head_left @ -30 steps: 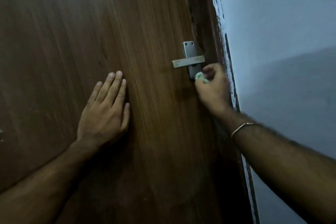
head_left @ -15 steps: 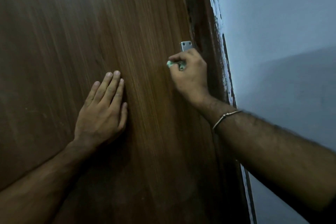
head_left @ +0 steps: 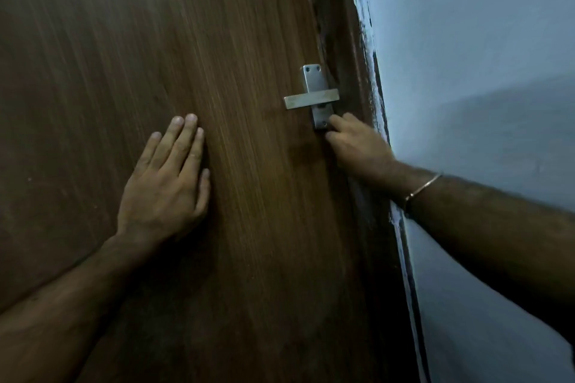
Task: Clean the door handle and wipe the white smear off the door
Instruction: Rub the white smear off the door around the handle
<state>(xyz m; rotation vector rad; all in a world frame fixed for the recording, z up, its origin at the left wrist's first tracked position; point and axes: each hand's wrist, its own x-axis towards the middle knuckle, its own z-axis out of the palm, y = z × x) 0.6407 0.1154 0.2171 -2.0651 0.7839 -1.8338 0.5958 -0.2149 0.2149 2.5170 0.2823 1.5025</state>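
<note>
the right hand (head_left: 357,146), curled, contents hidden, has dropped from the handle (head_left: 311,98) to its plate's foot; the left hand (head_left: 165,186) stays flat on the door (head_left: 155,40).

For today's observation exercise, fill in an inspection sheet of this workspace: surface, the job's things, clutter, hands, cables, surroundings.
Surface: brown wooden door, upright, grain running vertically.
Job's things: metal door handle, lever horizontal on a screwed backplate; no white smear on the door face and no cloth can be made out.
Clutter: nothing seen.
Hands: left hand pressed flat on the door, fingers straight; right hand with curled fingers at the backplate's lower end, bangle on the wrist.
Cables: nothing seen.
Surroundings: dark door frame with white paint streaks along its edge; pale wall.
</note>
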